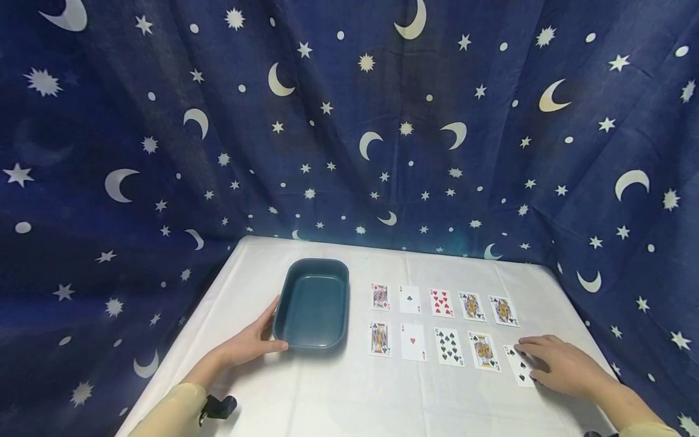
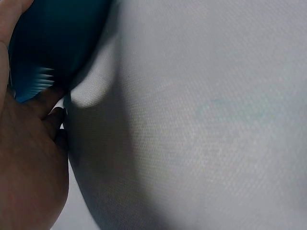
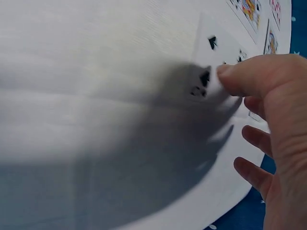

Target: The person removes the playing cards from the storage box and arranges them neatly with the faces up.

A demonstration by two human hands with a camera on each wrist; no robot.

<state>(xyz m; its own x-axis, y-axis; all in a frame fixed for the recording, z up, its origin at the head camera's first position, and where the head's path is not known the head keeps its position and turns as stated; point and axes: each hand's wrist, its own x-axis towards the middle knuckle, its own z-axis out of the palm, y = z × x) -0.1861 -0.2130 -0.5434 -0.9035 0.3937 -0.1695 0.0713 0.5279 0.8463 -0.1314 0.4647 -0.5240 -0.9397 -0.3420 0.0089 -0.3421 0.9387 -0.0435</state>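
At the near left corner of a dark teal rectangular tray (image 1: 317, 309), my left hand (image 1: 248, 345) grips the side; in the left wrist view its fingers (image 2: 45, 100) reach beneath the tray's edge. My right hand (image 1: 565, 364) holds a spade playing card (image 1: 519, 364) by its right side at the near right end of two card rows. In the right wrist view the thumb (image 3: 235, 76) lies on that card's edge, and the other fingers are spread behind it. The card is low over the white tabletop; whether it touches the cloth, I cannot tell.
Face-up cards lie in two rows right of the tray, among them an ace of clubs (image 1: 409, 300), an ace of hearts (image 1: 413, 342) and a face card (image 1: 484, 352). White cloth covers the table (image 1: 349, 400). A blue star-and-moon curtain (image 1: 349, 121) hangs behind and around it.
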